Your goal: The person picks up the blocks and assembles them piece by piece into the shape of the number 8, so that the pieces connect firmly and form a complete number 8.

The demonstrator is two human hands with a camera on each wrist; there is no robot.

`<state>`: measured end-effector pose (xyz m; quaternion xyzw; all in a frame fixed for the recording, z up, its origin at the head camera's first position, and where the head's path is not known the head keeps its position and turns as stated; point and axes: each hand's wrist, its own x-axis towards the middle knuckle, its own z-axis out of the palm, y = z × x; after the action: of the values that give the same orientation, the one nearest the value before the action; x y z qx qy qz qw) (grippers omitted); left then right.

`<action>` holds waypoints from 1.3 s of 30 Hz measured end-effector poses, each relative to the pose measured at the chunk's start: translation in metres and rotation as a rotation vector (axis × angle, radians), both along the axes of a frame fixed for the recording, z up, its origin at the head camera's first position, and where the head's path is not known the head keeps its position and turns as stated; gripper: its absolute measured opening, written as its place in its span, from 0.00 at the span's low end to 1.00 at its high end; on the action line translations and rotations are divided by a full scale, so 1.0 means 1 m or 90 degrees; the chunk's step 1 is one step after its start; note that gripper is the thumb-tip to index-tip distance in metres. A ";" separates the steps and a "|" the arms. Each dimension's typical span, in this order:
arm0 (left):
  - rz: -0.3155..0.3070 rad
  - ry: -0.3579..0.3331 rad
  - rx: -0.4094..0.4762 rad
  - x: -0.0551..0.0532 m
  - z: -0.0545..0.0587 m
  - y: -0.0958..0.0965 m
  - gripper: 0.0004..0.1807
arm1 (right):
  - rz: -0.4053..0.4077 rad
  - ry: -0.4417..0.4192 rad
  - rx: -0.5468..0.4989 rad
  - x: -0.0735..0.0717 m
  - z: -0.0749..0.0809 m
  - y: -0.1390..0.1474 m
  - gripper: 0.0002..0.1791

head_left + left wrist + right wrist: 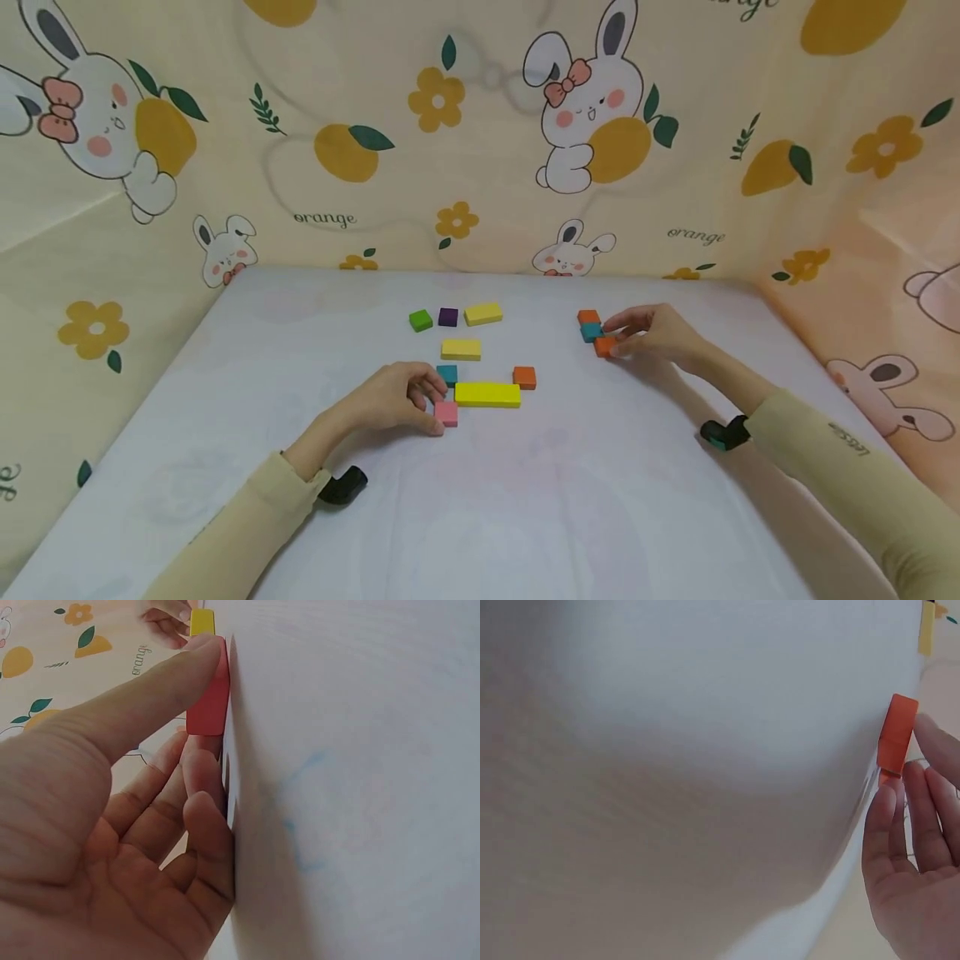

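My left hand pinches a pink block flat on the white table. In the left wrist view the thumb lies over the pink block, with the fingers curled beside it. A long yellow block lies just right of it, and a teal block just behind. My right hand holds an orange block between thumb and fingers. That block sits at the near end of a short row with a teal block and another orange block. The right wrist view shows the orange block at my fingertips.
An orange block sits right of the long yellow one. Farther back lie a yellow block, another yellow block, a purple block and a green block. Printed cloth walls enclose the table on three sides.
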<state>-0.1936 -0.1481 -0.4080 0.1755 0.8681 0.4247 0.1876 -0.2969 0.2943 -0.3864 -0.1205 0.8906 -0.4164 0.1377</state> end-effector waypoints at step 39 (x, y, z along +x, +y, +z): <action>0.003 0.000 0.002 0.000 -0.003 0.002 0.27 | -0.028 -0.035 0.019 -0.002 -0.010 0.005 0.26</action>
<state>-0.1936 -0.1456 -0.4111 0.1737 0.8677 0.4267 0.1865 -0.2992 0.2995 -0.3968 -0.0875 0.8950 -0.4091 0.1550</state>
